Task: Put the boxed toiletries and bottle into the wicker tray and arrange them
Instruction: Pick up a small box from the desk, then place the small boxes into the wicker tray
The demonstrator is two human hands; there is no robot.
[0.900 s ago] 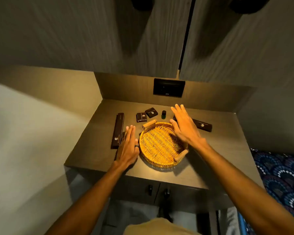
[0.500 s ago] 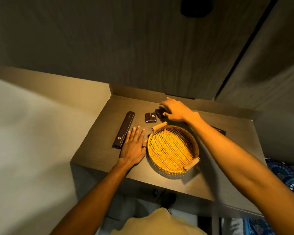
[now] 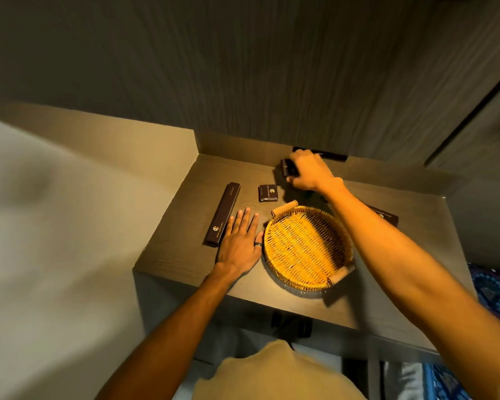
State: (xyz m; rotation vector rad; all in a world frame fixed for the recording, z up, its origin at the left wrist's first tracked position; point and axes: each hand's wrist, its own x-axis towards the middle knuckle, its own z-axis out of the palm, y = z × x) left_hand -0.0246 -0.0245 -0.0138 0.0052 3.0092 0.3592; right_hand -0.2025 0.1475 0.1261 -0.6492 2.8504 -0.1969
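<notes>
A round wicker tray (image 3: 306,249) with two wooden handles sits on the dark wooden shelf (image 3: 185,255); nothing lies in it. My right hand (image 3: 309,171) is behind the tray, lifted a little, closed on a small dark box (image 3: 287,167). My left hand (image 3: 240,241) lies flat on the shelf, fingers spread, just left of the tray's rim. A long dark box (image 3: 222,217) lies left of that hand. A small square dark box (image 3: 268,193) lies behind the tray. Another dark box (image 3: 384,216) shows partly past my right forearm. The bottle is hidden.
A wall panel rises on the left and at the back of the shelf. A dark switch plate (image 3: 334,155) sits on the back wall behind my right hand. Cabinet doors hang above. Patterned blue fabric (image 3: 494,290) lies at the lower right.
My right hand went from the tray's rim to the back of the shelf, closed on a small dark box and raised it. My left hand stayed flat. The camera tilted.
</notes>
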